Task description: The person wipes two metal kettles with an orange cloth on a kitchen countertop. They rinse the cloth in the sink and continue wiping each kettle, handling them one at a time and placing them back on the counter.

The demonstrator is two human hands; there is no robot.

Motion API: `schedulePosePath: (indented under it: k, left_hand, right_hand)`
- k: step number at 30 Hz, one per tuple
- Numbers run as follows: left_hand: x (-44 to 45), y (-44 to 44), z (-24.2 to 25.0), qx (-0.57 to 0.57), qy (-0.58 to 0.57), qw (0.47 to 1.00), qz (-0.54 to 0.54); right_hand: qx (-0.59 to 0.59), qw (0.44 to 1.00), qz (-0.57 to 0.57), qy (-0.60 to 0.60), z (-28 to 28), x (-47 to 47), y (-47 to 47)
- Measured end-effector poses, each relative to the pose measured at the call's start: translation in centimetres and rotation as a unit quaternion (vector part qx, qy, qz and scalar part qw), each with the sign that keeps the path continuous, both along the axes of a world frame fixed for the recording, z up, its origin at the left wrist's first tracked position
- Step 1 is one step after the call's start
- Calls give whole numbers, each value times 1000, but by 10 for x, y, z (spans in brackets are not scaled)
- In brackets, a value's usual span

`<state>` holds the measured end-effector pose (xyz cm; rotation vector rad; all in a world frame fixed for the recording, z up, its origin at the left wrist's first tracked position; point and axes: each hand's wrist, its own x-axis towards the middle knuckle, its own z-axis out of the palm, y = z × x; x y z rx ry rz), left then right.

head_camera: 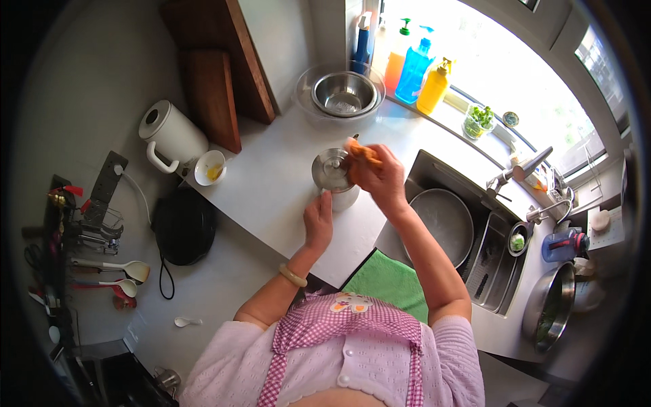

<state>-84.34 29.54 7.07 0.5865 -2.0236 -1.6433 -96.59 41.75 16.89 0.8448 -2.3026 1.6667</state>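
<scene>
A metal pot or canister (343,199) stands on the white counter, its round lid with a small knob (329,170) on top. My left hand (319,219) is at the near side of it, fingers against its wall or handle; the exact grip is partly hidden. My right hand (379,175) holds a crumpled orange cloth (365,152) over the right edge of the lid. Whether the cloth touches the lid is unclear.
Behind stand nested metal bowls (345,94) inside a clear basin, and pump and spray bottles (434,86) on the sill. To the left are a small white bowl (209,168) and an electric kettle (173,133). A sink with a large round pan (441,226) lies right.
</scene>
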Motion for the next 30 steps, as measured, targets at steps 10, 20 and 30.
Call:
schedulePosePath:
  k: [10, 20, 30]
  left_hand:
    - [2, -1, -6, -60, 4, 998, 20]
    - [3, 0, 2, 27, -7, 1000, 10]
    - [3, -4, -9, -34, 19, 999, 0]
  right_hand:
    - [127, 951, 196, 202, -1, 14, -29]
    - [36, 973, 40, 224, -43, 30, 32]
    - [-136, 937, 131, -295, -4, -7, 51]
